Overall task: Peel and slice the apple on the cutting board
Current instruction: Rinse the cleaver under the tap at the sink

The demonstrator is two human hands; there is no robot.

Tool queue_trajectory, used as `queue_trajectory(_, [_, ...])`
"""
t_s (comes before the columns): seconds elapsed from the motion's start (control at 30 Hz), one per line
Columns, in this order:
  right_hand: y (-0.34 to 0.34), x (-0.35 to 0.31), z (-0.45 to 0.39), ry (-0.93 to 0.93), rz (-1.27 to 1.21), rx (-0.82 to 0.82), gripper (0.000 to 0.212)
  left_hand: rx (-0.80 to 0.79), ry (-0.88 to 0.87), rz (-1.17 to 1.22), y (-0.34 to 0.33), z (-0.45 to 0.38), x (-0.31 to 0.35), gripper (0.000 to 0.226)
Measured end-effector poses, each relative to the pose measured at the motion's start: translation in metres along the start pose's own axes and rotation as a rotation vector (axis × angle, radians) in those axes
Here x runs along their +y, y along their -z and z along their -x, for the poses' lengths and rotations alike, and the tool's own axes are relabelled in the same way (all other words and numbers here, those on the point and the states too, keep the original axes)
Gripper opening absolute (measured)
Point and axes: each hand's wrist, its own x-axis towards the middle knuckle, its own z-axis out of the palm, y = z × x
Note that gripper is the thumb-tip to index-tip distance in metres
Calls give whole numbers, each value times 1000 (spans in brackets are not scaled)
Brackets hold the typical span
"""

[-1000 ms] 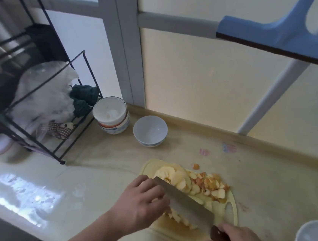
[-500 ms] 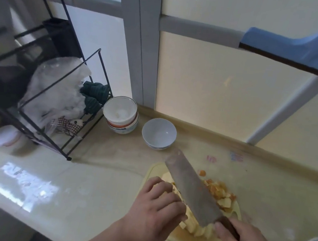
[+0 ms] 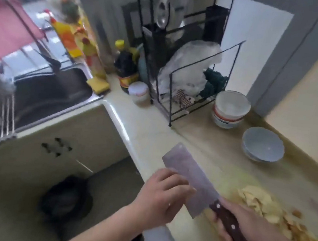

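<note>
Beside the sink [image 3: 54, 88], apple [image 3: 263, 207] lies sliced.
Right hand [image 3: 247, 227] grips cleaver [image 3: 191, 179]; left hand [image 3: 163, 196] fingers curl against its blade; slicing looks done.

Cream counter [image 3: 171, 139] met a steel sink [image 3: 52, 88] at left. Black wire rack [image 3: 182, 67] stood against grey wall; pale cabinet [image 3: 56, 148] below.

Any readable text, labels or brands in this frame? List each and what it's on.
None readable.
Dark bottle: its red-yellow label is too blurred.
White tub: red band, no legible print.
Small white jar: reddish band, blurred.
Cleaver: no visible marking.
</note>
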Motion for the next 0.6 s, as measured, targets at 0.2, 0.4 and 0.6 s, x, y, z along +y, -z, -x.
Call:
queue_trajectory(0.2, [-124, -87, -91, 64, 115, -193, 48, 243, 329, -188, 91, 63, -74, 16])
queue_trajectory(0.4, [-269, -180, -188, 3, 214, -231, 46, 333, 628, -294, 196, 108, -169, 10])
queue_trajectory(0.6, [-376, -255, -234, 572, 1165, 147, 30, 314, 1425, 415, 281, 114, -255, 33])
